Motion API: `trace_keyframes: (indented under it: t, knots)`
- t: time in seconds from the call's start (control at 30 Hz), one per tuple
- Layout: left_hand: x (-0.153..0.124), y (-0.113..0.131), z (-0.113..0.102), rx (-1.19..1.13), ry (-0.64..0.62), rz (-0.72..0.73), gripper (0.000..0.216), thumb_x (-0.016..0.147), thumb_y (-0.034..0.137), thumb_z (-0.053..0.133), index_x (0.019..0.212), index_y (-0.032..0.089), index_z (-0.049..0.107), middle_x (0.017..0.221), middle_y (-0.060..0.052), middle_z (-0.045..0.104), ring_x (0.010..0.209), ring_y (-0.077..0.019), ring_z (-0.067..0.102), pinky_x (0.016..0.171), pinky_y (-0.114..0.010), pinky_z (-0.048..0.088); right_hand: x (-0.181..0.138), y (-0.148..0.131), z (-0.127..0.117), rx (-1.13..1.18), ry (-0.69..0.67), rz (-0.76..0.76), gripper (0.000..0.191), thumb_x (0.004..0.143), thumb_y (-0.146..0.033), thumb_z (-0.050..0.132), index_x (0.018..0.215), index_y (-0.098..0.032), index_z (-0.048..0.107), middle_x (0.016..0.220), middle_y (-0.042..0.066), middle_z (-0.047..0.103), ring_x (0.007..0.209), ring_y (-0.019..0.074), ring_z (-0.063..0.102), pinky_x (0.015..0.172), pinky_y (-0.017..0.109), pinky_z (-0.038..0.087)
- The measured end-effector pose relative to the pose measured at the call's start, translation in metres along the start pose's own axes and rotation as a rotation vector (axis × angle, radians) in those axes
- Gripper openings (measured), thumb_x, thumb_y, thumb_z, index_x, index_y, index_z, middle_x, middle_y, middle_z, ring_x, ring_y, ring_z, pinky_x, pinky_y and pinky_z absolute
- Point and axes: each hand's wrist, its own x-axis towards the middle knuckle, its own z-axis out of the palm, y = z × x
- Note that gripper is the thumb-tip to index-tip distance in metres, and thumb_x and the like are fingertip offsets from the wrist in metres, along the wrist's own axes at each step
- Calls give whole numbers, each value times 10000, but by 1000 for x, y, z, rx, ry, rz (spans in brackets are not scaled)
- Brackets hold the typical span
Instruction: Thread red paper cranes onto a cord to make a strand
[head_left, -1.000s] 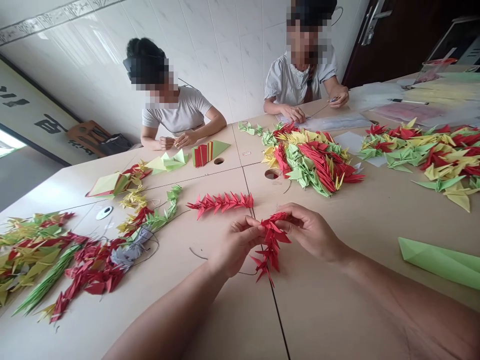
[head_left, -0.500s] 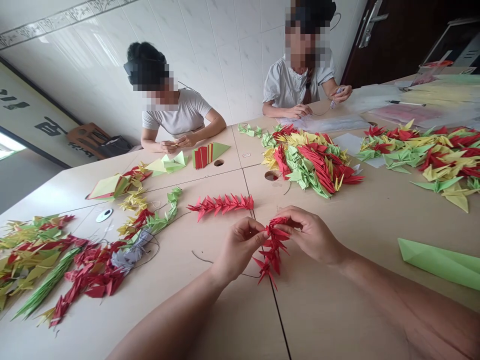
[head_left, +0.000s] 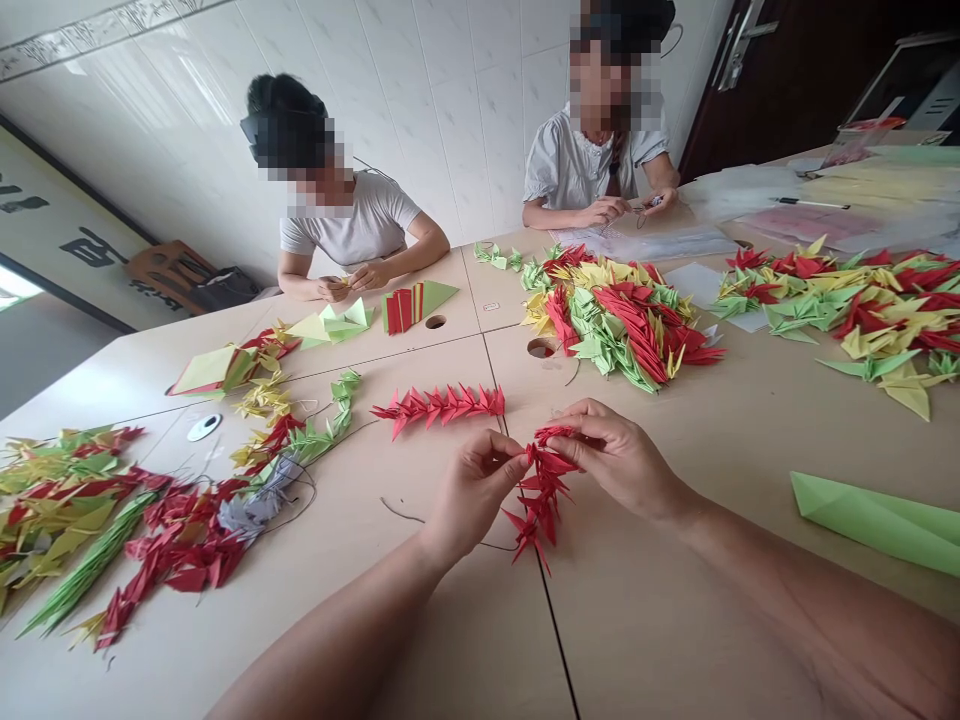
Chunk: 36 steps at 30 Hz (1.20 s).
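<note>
Both my hands are at a short string of red folded-paper cranes [head_left: 541, 502] that hangs down to the table, its lower end splayed over the table seam. My left hand [head_left: 469, 490] pinches the string's upper end between thumb and fingers. Close beside it, my right hand [head_left: 634, 465] grips the topmost red cranes, partly hidden by its fingers. From the string's left side a dark cord [head_left: 401, 512] trails over the table. Just beyond my left hand lies another row of red paper cranes [head_left: 440, 405].
A mixed pile of paper cranes [head_left: 622, 320] lies ahead, with more cranes [head_left: 877, 310] at the right. Strung cranes [head_left: 195, 540] spread over the left. A folded green paper [head_left: 877, 520] rests near my right forearm. Two people [head_left: 352, 220] sit across the table [head_left: 465, 640].
The right hand has tilted slightly and a small gap shows between the topmost red cranes and those under my left thumb. The person at far right has drawn their hands closer together.
</note>
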Motion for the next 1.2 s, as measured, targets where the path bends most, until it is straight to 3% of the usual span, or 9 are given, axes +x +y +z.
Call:
trace_keyframes:
  t: [0.1,0.17,0.33,0.47,0.63,0.8,0.97,1.1,1.2]
  knots:
    - [-1,-2,0,95,-4,122,188,812,320,674,768,170,569,799,-28,621,735,-130,572,685,-273,469,-1,-2,0,97,-58,117,276,809,-484,648,895,-236,732,961,53,597,705,145,587,483,252,505]
    - [-2,-2,0,234,9,244,136,826,251,640,746,178,559,836,-35,621,765,-135,586,700,-274,476,-1,-5,1,192,-102,192,315,795,-505,656,893,-214,724,997,53,608,705,138,601,474,238,512]
    - [-7,1,0,534,31,467,116,807,116,596,729,192,554,975,-57,655,875,-148,631,760,-277,489,0,-7,1,348,-141,251,352,773,-511,684,880,-176,711,921,36,651,812,158,638,716,289,564]
    - [-10,3,2,501,13,460,129,815,111,582,729,198,541,990,-63,677,906,-158,645,781,-292,504,0,-7,2,317,-154,219,368,769,-528,679,877,-178,710,873,27,637,768,150,630,674,276,553]
    - [-8,0,3,244,9,294,126,831,197,606,728,187,536,986,-65,672,864,-152,639,750,-282,517,-2,-8,3,315,-177,251,393,767,-556,661,883,-182,696,815,17,615,633,136,607,523,269,529]
    - [-4,-1,3,109,-8,204,131,813,204,629,731,181,529,918,-47,654,801,-135,619,721,-272,512,-2,-6,2,160,-119,135,325,805,-510,640,901,-212,725,922,59,648,726,167,626,577,281,543]
    - [-6,-1,3,348,-22,307,123,806,115,591,728,185,527,910,-49,653,830,-140,623,730,-269,501,1,-7,0,69,-68,58,256,818,-469,645,837,-233,742,923,54,657,889,198,619,734,296,541]
    - [-8,-2,3,509,-77,455,160,797,52,572,734,191,524,916,-35,662,852,-129,630,743,-248,492,2,-10,-1,164,-120,143,289,806,-480,655,827,-200,725,857,40,652,728,155,587,625,282,514]
    - [-8,-3,3,507,-71,476,161,799,50,568,736,190,521,900,-32,654,832,-125,626,723,-241,494,0,-10,0,293,-143,251,325,762,-495,694,862,-186,721,846,29,652,679,139,596,590,278,519]
